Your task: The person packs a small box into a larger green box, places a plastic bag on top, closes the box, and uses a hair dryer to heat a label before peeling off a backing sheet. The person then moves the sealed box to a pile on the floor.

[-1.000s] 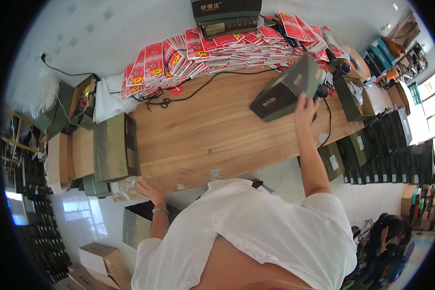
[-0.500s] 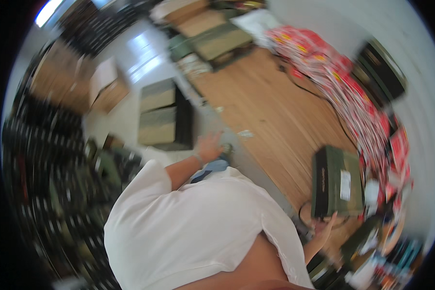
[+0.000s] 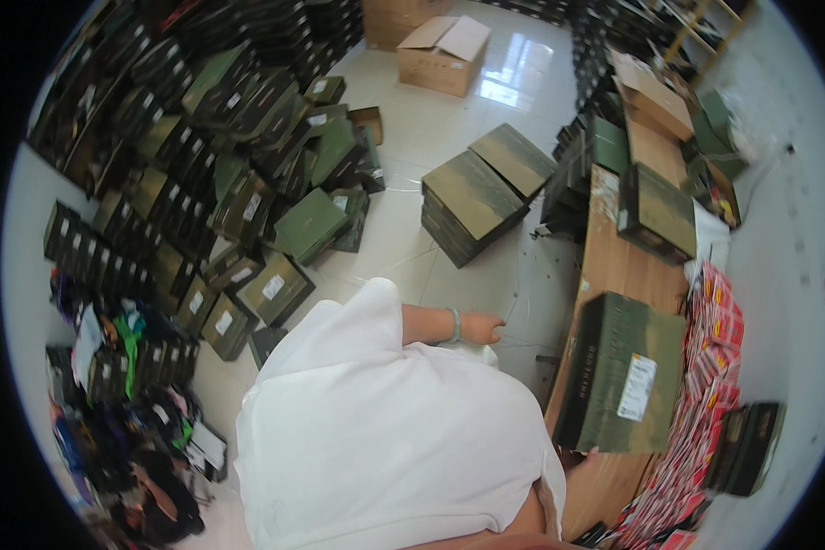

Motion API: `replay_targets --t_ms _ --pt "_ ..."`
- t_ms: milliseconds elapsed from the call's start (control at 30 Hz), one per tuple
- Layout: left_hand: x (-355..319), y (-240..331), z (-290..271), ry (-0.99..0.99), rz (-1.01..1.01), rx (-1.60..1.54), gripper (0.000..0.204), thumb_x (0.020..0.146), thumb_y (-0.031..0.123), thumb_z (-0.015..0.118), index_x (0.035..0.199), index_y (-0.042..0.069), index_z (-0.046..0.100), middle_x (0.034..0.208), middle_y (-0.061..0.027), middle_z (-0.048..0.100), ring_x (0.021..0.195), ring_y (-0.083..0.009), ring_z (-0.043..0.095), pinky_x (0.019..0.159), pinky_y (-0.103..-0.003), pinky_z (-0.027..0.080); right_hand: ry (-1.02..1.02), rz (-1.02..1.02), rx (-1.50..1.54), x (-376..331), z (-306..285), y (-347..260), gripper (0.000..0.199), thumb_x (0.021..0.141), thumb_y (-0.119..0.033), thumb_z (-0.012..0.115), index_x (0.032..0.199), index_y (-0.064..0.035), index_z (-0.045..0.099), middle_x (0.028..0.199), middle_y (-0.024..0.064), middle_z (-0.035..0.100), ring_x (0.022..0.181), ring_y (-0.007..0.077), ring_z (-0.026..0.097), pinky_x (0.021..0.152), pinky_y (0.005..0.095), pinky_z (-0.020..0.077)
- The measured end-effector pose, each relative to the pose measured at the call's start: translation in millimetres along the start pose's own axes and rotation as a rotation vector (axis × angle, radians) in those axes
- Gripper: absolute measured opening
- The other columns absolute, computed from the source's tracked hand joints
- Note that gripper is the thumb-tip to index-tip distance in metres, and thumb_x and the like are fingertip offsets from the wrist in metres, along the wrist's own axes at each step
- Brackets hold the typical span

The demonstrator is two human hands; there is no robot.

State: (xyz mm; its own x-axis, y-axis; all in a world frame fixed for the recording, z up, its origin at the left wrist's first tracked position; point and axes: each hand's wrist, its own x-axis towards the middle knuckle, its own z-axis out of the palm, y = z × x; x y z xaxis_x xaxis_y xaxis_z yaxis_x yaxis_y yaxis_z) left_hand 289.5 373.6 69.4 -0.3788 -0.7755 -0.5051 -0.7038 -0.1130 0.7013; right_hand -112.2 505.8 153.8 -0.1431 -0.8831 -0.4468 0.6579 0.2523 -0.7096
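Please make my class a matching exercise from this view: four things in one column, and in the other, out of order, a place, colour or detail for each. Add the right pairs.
Column one
1. Left hand
2. Box at the right hand
3. Red packets
4. Brown carton at the top centre

Column two
A. Standing on the tiled floor
B. Dark green, with a white label
C. Has a bracelet at its wrist
D. Heaped along the wall side of the table

Right pairs
1-C, 2-B, 3-D, 4-A
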Motion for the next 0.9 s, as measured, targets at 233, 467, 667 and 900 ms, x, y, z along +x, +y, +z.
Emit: replay_targets --t_ms 233,467,667,900 --pt "-100.5 -170.1 -35.7 0.118 -0.437 -0.101 0.052 0.082 0.031 0.053 0.132 0.018 0.052 0.127 -0.0124 0.058 0.117 -0.0328 0.054 0.098 -0.055 0.036 -0.335 0.342 -0.409 64.0 203.1 82.3 0.075 0.088 -0.040 0.060 0.148 -0.0218 0.021 0.144 0.0097 0.037 0.125 0.0283 0.044 0.094 0.0480 0.0439" --pt "-285.0 -322.1 -10.3 0.395 -1.040 -0.415 0.049 0.083 0.027 0.051 0.130 0.014 0.051 0.132 -0.0182 0.052 0.121 -0.0394 0.049 0.101 -0.057 0.034 -0.548 0.747 -1.058 159.9 346.4 248.8 0.101 0.078 -0.048 0.069 0.150 -0.0290 0.000 0.151 0.0166 0.019 0.124 0.0430 0.039 0.092 0.0615 0.0383" --pt "-364.6 -334.1 142.9 0.835 -1.128 -0.663 0.042 0.085 0.022 0.049 0.122 0.002 0.053 0.122 -0.0244 0.056 0.115 -0.0391 0.053 0.097 -0.042 0.043 -0.703 0.943 -1.298 160.1 413.6 374.7 0.098 0.072 -0.052 0.071 0.146 -0.0280 0.012 0.149 0.0138 0.020 0.129 0.0426 0.031 0.090 0.0666 0.0345" --pt "-293.1 -189.0 329.7 0.579 -1.234 -0.647 0.027 0.086 0.018 0.053 0.103 0.000 0.063 0.107 -0.0211 0.063 0.105 -0.0344 0.059 0.089 -0.042 0.048 -0.953 1.078 -1.487 133.4 459.7 470.4 0.108 0.067 -0.052 0.076 0.147 -0.0271 0.008 0.144 0.0134 0.026 0.125 0.0386 0.035 0.080 0.0638 0.0417"
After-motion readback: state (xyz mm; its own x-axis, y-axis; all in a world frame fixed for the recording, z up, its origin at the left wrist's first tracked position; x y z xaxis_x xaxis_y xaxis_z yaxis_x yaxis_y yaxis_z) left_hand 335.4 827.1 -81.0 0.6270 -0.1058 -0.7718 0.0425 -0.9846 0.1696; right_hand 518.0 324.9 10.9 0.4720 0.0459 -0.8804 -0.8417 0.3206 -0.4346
